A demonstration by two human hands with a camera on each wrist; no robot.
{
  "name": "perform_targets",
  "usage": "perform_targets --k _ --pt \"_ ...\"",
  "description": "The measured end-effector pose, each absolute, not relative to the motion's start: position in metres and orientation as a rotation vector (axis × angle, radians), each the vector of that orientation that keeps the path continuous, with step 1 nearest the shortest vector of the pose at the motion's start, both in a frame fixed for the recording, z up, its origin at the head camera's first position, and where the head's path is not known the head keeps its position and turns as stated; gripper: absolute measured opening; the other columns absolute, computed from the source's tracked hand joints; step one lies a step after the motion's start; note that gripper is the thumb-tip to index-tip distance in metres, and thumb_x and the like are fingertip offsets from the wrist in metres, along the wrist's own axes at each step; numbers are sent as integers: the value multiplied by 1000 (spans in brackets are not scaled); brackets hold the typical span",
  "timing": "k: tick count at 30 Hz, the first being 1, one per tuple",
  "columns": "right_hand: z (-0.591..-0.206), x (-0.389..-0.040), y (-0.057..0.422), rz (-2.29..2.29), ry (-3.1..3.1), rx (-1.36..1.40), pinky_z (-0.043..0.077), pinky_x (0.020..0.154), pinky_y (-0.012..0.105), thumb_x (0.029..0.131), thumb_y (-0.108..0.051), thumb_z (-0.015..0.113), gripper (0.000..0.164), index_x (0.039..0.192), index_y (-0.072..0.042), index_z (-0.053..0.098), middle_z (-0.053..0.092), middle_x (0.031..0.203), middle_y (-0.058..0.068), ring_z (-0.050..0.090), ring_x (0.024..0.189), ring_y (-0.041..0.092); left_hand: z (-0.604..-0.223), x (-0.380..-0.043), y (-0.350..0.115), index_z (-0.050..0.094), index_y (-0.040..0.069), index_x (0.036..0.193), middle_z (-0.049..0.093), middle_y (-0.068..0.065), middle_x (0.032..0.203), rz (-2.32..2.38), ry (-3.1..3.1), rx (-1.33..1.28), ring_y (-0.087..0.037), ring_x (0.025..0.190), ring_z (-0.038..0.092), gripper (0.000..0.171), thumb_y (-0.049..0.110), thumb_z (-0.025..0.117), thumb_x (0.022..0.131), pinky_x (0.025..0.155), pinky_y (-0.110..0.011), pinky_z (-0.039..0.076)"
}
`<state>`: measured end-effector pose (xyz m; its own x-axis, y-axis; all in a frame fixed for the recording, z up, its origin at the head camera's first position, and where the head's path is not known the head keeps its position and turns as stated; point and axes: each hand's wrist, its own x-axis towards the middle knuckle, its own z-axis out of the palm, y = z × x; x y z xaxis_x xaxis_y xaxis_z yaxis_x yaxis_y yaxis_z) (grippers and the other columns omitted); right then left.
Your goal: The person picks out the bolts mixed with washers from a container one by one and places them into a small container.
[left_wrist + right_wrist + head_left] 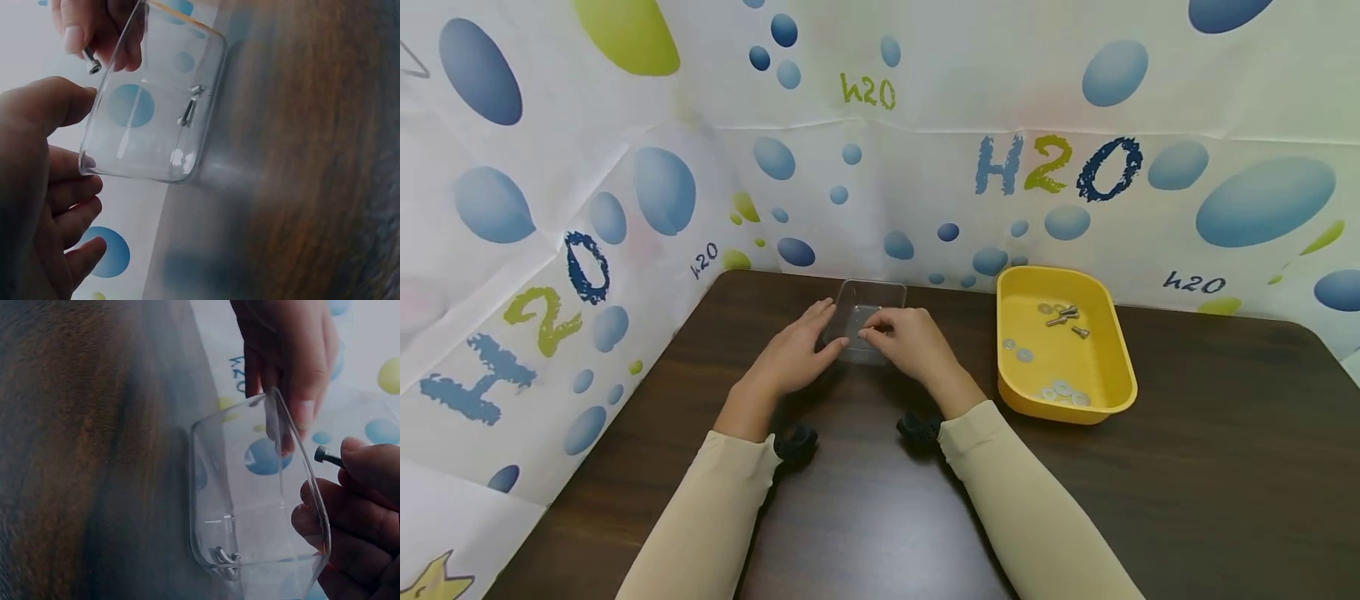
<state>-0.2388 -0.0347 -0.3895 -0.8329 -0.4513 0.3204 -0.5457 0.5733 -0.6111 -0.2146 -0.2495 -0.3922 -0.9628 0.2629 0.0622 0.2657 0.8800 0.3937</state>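
A clear plastic box (857,315) stands near the far edge of the dark table, between both hands. My right hand (913,343) pinches a small metal socket-head bolt (93,65) between thumb and fingertips, its head over the box's open top. At the box's left side is my left hand (792,354), its fingers fairly straight and the thumb by the rim; the wrist views do not show firmly whether it presses the wall. Inside the box, a few loose bolts (188,111) lie on the bottom.
A yellow tray (1124,367) stands to the right on the table, holding several bolts (1067,315) and flat washers (1062,388). A white sheet with blue and green spots (925,192) hangs behind and to the left. Dark devices (795,444) sit at both wrists.
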Motion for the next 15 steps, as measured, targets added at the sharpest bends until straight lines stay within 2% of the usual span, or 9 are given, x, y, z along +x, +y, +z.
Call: perform_targets --k 9,15 --pt "-394 -236 -38 967 -2681 891 57 78 31 93 -28 69 17 101 -15 77 75 96 -2 67 82 12 -398 -215 -247 25 6 156 18 -7 165 -660 -3032 -460 -25 152 16 68 44 43 103 119 -53 24" --pt "-397 -234 -42 853 -2695 885 57 82 33 93 -27 69 17 102 -14 77 76 97 0 70 87 15 -402 -216 -247 26 5 156 18 -6 165 -688 -3016 -464 -25 152 15 67 44 42 103 119 -53 24"
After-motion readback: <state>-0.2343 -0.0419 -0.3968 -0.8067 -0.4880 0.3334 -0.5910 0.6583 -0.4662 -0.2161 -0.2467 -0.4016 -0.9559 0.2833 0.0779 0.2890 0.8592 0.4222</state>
